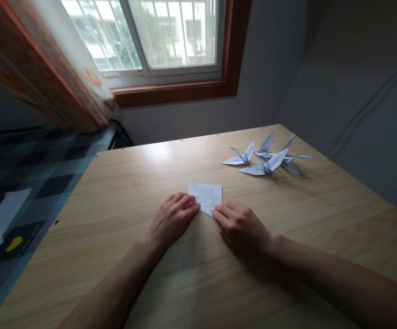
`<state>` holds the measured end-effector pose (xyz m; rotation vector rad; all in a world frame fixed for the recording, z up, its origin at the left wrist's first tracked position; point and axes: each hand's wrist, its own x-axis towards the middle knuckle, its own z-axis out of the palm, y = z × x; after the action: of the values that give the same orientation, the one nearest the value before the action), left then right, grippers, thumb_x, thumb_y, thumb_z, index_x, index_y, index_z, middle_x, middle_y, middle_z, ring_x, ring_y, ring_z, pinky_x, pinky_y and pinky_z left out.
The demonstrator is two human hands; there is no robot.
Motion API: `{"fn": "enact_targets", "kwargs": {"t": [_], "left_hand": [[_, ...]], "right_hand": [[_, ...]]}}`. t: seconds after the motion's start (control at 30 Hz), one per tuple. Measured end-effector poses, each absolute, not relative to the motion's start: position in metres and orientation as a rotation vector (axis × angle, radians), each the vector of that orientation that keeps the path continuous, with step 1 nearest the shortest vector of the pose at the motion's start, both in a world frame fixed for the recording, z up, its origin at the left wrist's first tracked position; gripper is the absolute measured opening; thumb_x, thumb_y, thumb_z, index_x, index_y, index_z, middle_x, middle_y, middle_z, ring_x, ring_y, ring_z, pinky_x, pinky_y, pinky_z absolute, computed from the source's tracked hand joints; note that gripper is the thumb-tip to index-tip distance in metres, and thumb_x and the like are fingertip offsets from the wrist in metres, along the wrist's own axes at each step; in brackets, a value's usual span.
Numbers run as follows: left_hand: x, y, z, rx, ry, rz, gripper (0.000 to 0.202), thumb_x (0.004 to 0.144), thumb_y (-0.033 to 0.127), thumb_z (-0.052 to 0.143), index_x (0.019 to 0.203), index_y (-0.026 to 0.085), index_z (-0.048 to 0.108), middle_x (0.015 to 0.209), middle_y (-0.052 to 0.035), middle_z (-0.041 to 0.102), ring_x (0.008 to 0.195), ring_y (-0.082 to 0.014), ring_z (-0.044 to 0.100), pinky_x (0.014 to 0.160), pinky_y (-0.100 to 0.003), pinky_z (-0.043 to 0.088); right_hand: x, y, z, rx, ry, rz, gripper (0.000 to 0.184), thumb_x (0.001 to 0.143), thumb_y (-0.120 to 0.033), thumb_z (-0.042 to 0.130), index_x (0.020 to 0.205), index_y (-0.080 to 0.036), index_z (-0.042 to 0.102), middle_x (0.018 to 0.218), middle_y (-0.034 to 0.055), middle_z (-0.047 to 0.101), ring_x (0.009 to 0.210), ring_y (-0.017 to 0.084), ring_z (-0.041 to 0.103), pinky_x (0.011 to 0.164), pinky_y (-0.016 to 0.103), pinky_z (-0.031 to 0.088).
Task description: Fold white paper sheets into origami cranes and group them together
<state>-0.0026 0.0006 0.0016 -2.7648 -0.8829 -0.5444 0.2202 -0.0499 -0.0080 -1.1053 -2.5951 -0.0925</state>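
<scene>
A small folded sheet of white paper (206, 196) lies flat on the wooden table (116, 201), with faint creases across it. My left hand (174, 212) is closed at its lower left edge, fingers pressed together on the paper. On the lower right corner, my right hand (238, 224) pinches the paper between thumb and fingers. The fingertips partly cover both of these edges. Beyond my right hand, several folded paper cranes (269, 164) sit in a cluster, their wings overlapping.
Left of the table is a lower surface with a dark checked cloth (37, 160), where white paper sheets (8, 210) lie. A window (178, 36) and an orange patterned curtain (47, 59) are at the back. A cable (370, 103) runs along the right wall.
</scene>
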Motion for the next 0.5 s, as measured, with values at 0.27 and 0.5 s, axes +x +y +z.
{"fn": "enact_targets", "kwargs": {"t": [0.27, 0.5], "left_hand": [[-0.001, 0.0, 0.001, -2.855, -0.942, -0.52, 0.021, 0.09, 0.017, 0.048, 0.101, 0.014, 0.066, 0.105, -0.0103, 0.071, 0.101, -0.0228, 0.065, 0.091, -0.038, 0.051], [-0.006, 0.001, -0.002, -2.978, -1.06, -0.395, 0.027, 0.092, 0.028, 0.048, 0.112, 0.016, 0.061, 0.137, -0.0144, 0.058, 0.128, -0.0275, 0.053, 0.107, -0.047, 0.043]], "right_hand": [[0.221, -0.043, -0.017, -0.689, -2.475, -0.012, 0.027, 0.089, -0.013, 0.051, 0.113, -0.018, 0.062, 0.114, 0.0097, 0.068, 0.104, 0.023, 0.057, 0.087, 0.038, 0.047], [0.235, -0.032, -0.021, -1.05, -2.268, 0.226, 0.061, 0.071, 0.002, 0.049, 0.13, -0.014, 0.053, 0.139, 0.0179, 0.048, 0.128, 0.029, 0.045, 0.105, 0.049, 0.043]]}}
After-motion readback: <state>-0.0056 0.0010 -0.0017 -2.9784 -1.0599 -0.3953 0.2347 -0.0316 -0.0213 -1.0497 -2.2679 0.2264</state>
